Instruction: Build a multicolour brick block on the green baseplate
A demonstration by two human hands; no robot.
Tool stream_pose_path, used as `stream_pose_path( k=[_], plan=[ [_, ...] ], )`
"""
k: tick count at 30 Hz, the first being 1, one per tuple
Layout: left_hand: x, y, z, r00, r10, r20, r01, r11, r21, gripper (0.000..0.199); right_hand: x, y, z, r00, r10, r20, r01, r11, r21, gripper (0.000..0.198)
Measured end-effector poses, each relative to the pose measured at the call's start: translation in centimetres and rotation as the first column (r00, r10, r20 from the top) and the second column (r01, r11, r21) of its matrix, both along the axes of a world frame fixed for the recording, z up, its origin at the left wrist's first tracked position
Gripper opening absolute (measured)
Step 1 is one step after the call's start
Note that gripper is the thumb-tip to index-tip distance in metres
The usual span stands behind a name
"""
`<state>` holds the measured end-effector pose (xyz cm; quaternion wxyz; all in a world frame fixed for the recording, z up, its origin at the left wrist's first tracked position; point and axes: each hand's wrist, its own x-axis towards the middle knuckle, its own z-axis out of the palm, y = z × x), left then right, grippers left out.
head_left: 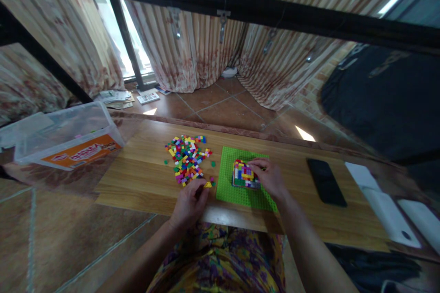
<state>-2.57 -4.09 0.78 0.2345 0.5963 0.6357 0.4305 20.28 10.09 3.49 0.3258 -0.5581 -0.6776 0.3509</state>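
Observation:
On a wooden table, a green studded baseplate (pixel 228 192) carries a low stack of many-coloured toy bricks (pixel 244 171). My right hand (pixel 270 177) is over the stack's right side, its fingers closed together and touching the top. Whether a loose brick is between those fingertips is hidden. My left hand (pixel 191 199) is left of the baseplate near the table's front edge, with thumb and forefinger pinching a yellow toy brick (pixel 208 184). Just beyond it lies a loose pile of small toy bricks (pixel 188 158) in mixed colours.
A clear plastic box (pixel 72 123) with an orange label stands at the table's left end. To the right lie a black phone (pixel 326 181) and white flat objects (pixel 385 206). A dark metal bar (pixel 240 7) crosses above, in front of striped curtains (pixel 206 50).

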Motion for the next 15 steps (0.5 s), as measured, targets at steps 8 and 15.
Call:
stream_pose_path(
  k=[8, 15],
  plan=[
    [0.05, 0.00, 0.14, 1.000, -0.001, -0.011, 0.001, 1.000, 0.001, 0.012, -0.23, 0.55, 0.07, 0.997, -0.039, -0.063, 0.029, 0.989, -0.142, 0.025],
    [0.03, 0.01, 0.09, 1.000, 0.010, -0.017, -0.010, 1.000, -0.004, 0.012, -0.29, 0.76, 0.20, 0.993, -0.054, -0.102, 0.030, 0.974, -0.227, 0.025]
  ],
)
